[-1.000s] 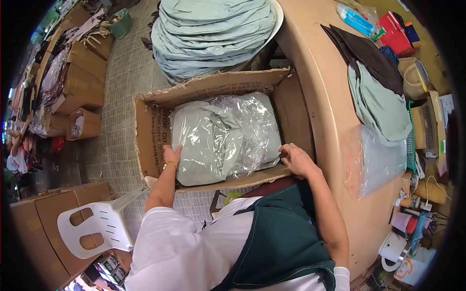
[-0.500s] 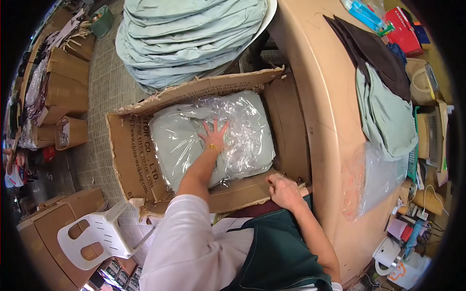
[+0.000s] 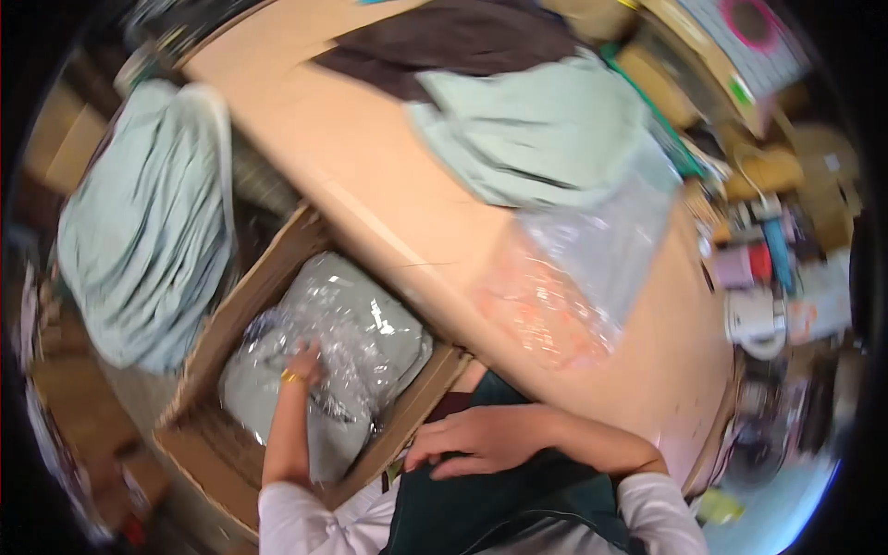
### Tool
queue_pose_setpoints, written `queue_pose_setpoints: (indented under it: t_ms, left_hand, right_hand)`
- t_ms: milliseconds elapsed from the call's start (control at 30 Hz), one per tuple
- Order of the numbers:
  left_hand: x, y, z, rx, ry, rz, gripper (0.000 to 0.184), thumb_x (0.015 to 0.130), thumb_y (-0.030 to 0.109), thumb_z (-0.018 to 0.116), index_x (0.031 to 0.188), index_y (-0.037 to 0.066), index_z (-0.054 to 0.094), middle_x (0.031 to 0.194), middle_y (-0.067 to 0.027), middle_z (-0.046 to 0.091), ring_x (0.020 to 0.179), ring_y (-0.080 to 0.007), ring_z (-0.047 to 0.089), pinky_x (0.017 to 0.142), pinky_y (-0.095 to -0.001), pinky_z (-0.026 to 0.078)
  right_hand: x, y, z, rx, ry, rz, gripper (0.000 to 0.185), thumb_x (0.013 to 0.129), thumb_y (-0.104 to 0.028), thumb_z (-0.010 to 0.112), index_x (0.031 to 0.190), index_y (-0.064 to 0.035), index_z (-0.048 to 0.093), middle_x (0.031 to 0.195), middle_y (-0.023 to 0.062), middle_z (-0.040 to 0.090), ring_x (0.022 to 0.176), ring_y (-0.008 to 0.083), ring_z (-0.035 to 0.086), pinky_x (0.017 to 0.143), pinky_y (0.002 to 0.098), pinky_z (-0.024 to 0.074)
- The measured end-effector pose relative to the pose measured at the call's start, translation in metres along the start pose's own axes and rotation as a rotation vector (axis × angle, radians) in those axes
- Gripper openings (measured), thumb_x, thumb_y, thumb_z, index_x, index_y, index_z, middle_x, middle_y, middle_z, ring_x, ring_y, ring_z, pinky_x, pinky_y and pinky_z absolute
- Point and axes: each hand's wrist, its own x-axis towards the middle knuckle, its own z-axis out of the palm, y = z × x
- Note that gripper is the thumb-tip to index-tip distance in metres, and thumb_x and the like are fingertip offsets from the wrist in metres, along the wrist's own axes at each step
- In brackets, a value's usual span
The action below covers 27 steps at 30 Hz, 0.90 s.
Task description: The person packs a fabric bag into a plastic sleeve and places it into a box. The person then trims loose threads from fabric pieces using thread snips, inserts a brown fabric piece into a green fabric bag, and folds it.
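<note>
Head cam here, bit blurry. My left hand (image 3: 307,363) is down inside the open cardboard box (image 3: 215,462), lying on the plastic-wrapped bundle (image 3: 388,319) of pale green cloth that sits in there, clear wrap all crinkled and shiny. Too smeared to say if those fingers are spread or pinching the wrap, so I can't tell. My right hand (image 3: 490,439) hangs just outside the near corner of the box, over my dark green apron (image 3: 490,504), fingers loosely bent and close together, nothing visible in them. The box is right up beside the table (image 3: 388,222), which has a dark brown cloth (image 3: 453,42), a pale green piece (image 3: 546,125) and some clear plastic (image 3: 610,245) on it. Off to the left of the box there's a tall stack of pale green cloth (image 3: 148,231)
</note>
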Motion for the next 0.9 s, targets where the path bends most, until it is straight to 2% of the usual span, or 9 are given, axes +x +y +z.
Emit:
queue_pose_setpoints:
  t_ms: [67, 167, 267, 333, 467, 533, 733, 800, 900]
  left_hand:
    - [-0.032, -0.014, -0.043, 0.109, 0.037, 0.192, 0.04, 0.078, 0.037, 0.069, 0.102, 0.005, 0.07, 0.107, -0.0242, 0.066, 0.103, -0.0387, 0.064, 0.09, -0.0449, 0.05]
    - [-0.133, 0.048, -0.156, -0.209, 0.237, 0.262, 0.032, 0.083, 0.03, 0.068, 0.091, 0.0, 0.069, 0.084, -0.0219, 0.067, 0.087, -0.0331, 0.068, 0.076, -0.0432, 0.052]
    - [-0.177, 0.111, -0.222, -0.646, 0.597, 0.452, 0.018, 0.086, 0.015, 0.068, 0.088, -0.003, 0.066, 0.072, -0.0164, 0.063, 0.071, -0.0234, 0.066, 0.064, -0.0332, 0.051]
    - [-0.204, 0.183, -0.261, -0.786, 0.92, 0.772, 0.011, 0.085, 0.007, 0.068, 0.089, -0.003, 0.063, 0.073, -0.0131, 0.059, 0.068, -0.0202, 0.063, 0.064, -0.0292, 0.05]
    - [-0.216, 0.3, -0.329, -0.433, 1.163, 1.175, 0.026, 0.08, 0.005, 0.067, 0.105, 0.0, 0.064, 0.104, -0.017, 0.064, 0.097, -0.0336, 0.063, 0.085, -0.0393, 0.049]
    - [-0.187, 0.347, -0.348, -0.209, 1.39, 1.172, 0.032, 0.081, 0.012, 0.069, 0.111, 0.001, 0.063, 0.111, -0.0191, 0.063, 0.101, -0.0338, 0.063, 0.086, -0.0418, 0.049]
    - [-0.139, 0.372, -0.405, -0.046, 0.859, 0.813, 0.023, 0.085, 0.023, 0.069, 0.091, 0.0, 0.068, 0.083, -0.0111, 0.068, 0.078, -0.0257, 0.066, 0.07, -0.0377, 0.05]
    - [-0.125, 0.363, -0.425, -0.435, 0.561, 0.827, 0.026, 0.085, 0.025, 0.068, 0.081, -0.001, 0.066, 0.064, -0.0064, 0.06, 0.061, -0.0175, 0.057, 0.063, -0.0345, 0.047]
    - [-0.145, 0.367, -0.445, -0.514, 0.644, 0.875, 0.023, 0.089, 0.024, 0.063, 0.087, 0.001, 0.066, 0.068, -0.0039, 0.057, 0.063, -0.01, 0.049, 0.061, -0.0298, 0.043]
  right_hand:
    - [-0.059, -0.044, -0.025, 0.098, 0.191, 0.071, 0.021, 0.094, -0.007, 0.061, 0.114, -0.0004, 0.06, 0.107, 0.0104, 0.062, 0.096, 0.0199, 0.062, 0.084, 0.0343, 0.0506]
    - [-0.163, -0.024, -0.044, 0.006, 1.203, 0.181, 0.016, 0.091, -0.006, 0.058, 0.106, -0.0016, 0.062, 0.1, 0.006, 0.064, 0.099, 0.0173, 0.06, 0.087, 0.0304, 0.0471]
    - [-0.287, 0.055, -0.096, -0.878, 1.721, 0.526, 0.022, 0.089, -0.005, 0.053, 0.109, -0.0023, 0.06, 0.113, 0.0163, 0.062, 0.105, 0.0329, 0.06, 0.094, 0.0391, 0.0464]
    - [-0.382, 0.125, -0.128, -1.239, 1.791, 0.749, 0.033, 0.092, -0.016, 0.054, 0.123, -0.0056, 0.055, 0.129, 0.017, 0.056, 0.12, 0.0362, 0.052, 0.103, 0.0432, 0.0404]
    - [-0.464, 0.171, -0.153, -1.192, 1.97, 1.33, 0.058, 0.095, -0.039, 0.049, 0.142, -0.0065, 0.04, 0.143, 0.0173, 0.044, 0.136, 0.0377, 0.036, 0.111, 0.0557, 0.0277]
    - [-0.461, 0.163, -0.152, -1.063, 1.936, 1.315, 0.058, 0.095, -0.041, 0.048, 0.14, -0.0056, 0.043, 0.141, 0.018, 0.045, 0.134, 0.0373, 0.038, 0.11, 0.0584, 0.0263]
    - [-0.453, 0.129, -0.137, -1.039, 1.713, 1.327, 0.039, 0.093, -0.032, 0.055, 0.117, -0.0015, 0.055, 0.123, 0.0198, 0.053, 0.119, 0.0361, 0.05, 0.103, 0.0525, 0.0373]
    - [-0.461, 0.132, -0.134, -1.051, 1.71, 1.237, 0.031, 0.092, -0.027, 0.057, 0.109, -0.0006, 0.057, 0.118, 0.0198, 0.055, 0.115, 0.0359, 0.052, 0.099, 0.049, 0.0418]
    - [-0.479, 0.145, -0.132, -1.153, 1.595, 1.131, 0.02, 0.09, -0.016, 0.06, 0.101, 0.0007, 0.057, 0.11, 0.0196, 0.058, 0.104, 0.0369, 0.056, 0.087, 0.0441, 0.0482]
